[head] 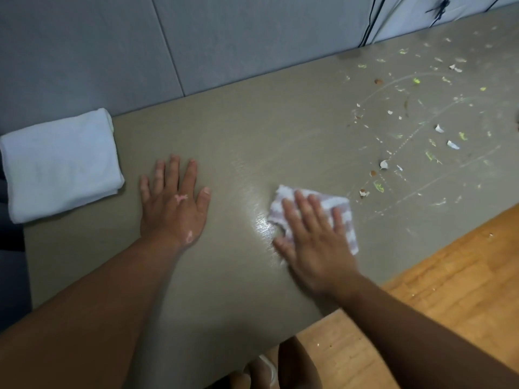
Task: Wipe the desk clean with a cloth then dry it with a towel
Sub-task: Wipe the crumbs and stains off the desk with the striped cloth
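My right hand (314, 237) lies flat with straight fingers, pressing the striped cloth (337, 211) onto the table (238, 136) near its front edge. My left hand (174, 203) rests open, palm down, on the table. The folded white towel (60, 164) sits at the far left end. Shell bits and green crumbs (415, 130) litter the right side, beyond the cloth.

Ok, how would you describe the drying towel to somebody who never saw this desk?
Follow the long grey-brown desk to its left end, beyond the flat left hand. There a folded towel lies untouched. It is plain white and thick, unlike the small pink-striped cloth under the right hand.
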`<state>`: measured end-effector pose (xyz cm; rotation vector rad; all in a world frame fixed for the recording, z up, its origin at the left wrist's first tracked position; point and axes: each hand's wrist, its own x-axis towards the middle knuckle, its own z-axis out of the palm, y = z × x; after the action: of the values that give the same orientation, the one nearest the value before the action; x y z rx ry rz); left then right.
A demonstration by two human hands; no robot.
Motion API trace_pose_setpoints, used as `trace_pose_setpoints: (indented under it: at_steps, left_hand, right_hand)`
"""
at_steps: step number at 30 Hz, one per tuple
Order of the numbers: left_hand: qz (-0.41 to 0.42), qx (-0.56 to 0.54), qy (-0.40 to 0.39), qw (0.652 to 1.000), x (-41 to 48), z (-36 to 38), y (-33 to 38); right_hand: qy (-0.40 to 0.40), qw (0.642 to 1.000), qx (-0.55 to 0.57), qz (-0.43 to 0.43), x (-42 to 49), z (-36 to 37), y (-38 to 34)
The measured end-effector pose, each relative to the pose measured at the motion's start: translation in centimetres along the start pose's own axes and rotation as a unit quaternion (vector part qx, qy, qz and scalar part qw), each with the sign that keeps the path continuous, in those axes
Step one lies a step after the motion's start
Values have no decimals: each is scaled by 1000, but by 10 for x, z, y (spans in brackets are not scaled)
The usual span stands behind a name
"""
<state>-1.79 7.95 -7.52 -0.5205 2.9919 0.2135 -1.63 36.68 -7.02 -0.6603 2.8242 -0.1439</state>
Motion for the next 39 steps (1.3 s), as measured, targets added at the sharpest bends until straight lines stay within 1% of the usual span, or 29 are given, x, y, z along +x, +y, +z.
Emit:
trace_pose_setpoints:
  at_steps: [3, 5, 8, 10, 12, 15, 18, 21, 23, 25, 29, 33, 35, 36, 37, 38, 39]
  left_hand:
    - [15, -4, -2, 1000, 0, 0, -3]
    - [30, -3, 0, 1000, -3, 0, -6]
    - [39, -2, -3, 999, -13, 0, -10]
    - [33, -5, -7, 999, -24, 1, -9]
    - [27, -2, -9, 1000, -34, 3, -9]
    - [21, 0, -16, 1000, -42, 4, -8]
    - [21, 1, -20, 1000, -44, 4, -9]
    - [23, 3, -17, 1000, -48, 5, -12]
    - [26, 1, -9, 1000, -52, 4, -12]
    - [24, -5, -9, 1000, -54, 4, -11]
    - [23, 1, -2, 1000, -54, 7, -11]
    - [22, -5, -1, 1000, -57, 8, -11]
    - [23, -11, 9, 1000, -57, 9, -10]
    - [24, -14, 18, 999, -57, 9, -10]
    - [27, -19, 28, 999, -57, 10, -11]
    - [30, -22, 40, 999, -56, 9, -11]
    - [34, -23, 53, 998, -55, 9, -13]
  right_hand:
    - [6, 995, 8, 95, 22, -12, 49]
    - [0, 988, 32, 154, 33, -18, 71]
    - [16, 969, 75, 233, 42, -18, 71]
    - [39, 962, 81, 256, 38, -12, 50]
    - [47, 970, 70, 227, 21, -2, 15]
    - [37, 992, 51, 110, -29, 16, -51]
    - [28, 1000, 5, -6, -81, 34, -104]
    - [30, 997, -19, -74, -107, 42, -107]
    - [26, 996, -16, -84, -109, 40, -88]
    - [21, 999, -10, -48, -104, 34, -60]
    - [17, 998, -4, 67, -81, 19, 10]
    - [34, 977, 44, 208, -55, 7, 67]
    - [56, 963, 54, 260, -50, 6, 64]
    - [53, 958, 64, 275, -48, 6, 53]
    - [38, 957, 72, 277, -49, 8, 35]
    - [23, 963, 67, 260, -52, 12, 14]
    - [18, 973, 56, 224, -58, 16, -10]
